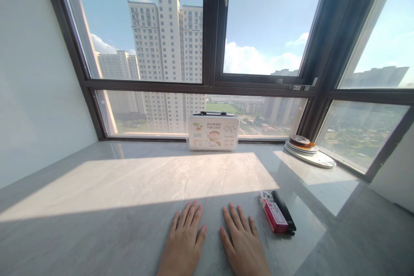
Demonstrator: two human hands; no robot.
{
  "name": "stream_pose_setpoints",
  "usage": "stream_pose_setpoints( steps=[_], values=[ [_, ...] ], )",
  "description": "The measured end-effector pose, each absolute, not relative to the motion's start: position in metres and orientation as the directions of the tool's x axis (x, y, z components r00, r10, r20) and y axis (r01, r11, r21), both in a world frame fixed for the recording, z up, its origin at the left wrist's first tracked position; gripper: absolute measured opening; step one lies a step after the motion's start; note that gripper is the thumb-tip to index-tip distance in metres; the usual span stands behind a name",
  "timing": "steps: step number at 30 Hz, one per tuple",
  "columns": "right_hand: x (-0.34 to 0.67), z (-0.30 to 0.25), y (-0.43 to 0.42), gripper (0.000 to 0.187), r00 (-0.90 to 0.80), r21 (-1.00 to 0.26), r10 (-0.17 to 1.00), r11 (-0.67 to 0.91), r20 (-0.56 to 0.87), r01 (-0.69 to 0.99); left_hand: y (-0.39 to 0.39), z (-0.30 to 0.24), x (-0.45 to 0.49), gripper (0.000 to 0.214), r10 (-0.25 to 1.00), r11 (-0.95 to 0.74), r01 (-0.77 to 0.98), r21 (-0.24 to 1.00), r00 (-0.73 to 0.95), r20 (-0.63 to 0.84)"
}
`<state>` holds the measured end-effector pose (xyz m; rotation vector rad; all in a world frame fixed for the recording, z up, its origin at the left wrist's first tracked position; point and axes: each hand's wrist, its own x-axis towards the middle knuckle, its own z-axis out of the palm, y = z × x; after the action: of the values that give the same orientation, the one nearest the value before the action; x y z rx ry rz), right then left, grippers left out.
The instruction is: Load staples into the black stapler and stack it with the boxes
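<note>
My left hand (184,241) lies palm down on the grey marble-look sill (129,198), fingers stretched out and nothing held. Beside it, my right hand (243,239) rests flat in the same way, also holding nothing. Just to the right of my right hand are a pink and white box (274,213) and, against its right side, a slim black box (284,212). Farther back, a white case (214,133) with cartoon prints and a dark handle stands upright against the window. Neither hand touches any of these.
At the back right corner sits a stack of plates (301,148) on an oval white one. Dark window frames (207,87) border the sill's back and right side. A white wall (42,95) rises on the left. Sunlight falls across the sill in patches.
</note>
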<state>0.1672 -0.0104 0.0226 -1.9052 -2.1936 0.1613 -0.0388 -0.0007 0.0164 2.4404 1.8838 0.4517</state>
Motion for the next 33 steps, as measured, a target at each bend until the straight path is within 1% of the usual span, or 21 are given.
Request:
stream_pose_setpoints(
  steps=[7,33],
  values=[
    [0.1671,0.0252,-0.0126,0.059,-0.129,-0.235,0.986,0.151,0.103,0.96,-0.0002,0.0153,-0.0395,0.055,0.945,-0.279,0.94,0.199,0.232,0.229],
    [0.169,0.0283,-0.0125,0.059,-0.128,-0.255,0.985,0.153,0.112,0.955,-0.0007,0.0196,-0.0373,0.055,0.95,-0.27,0.941,0.202,0.227,0.213]
  ],
)
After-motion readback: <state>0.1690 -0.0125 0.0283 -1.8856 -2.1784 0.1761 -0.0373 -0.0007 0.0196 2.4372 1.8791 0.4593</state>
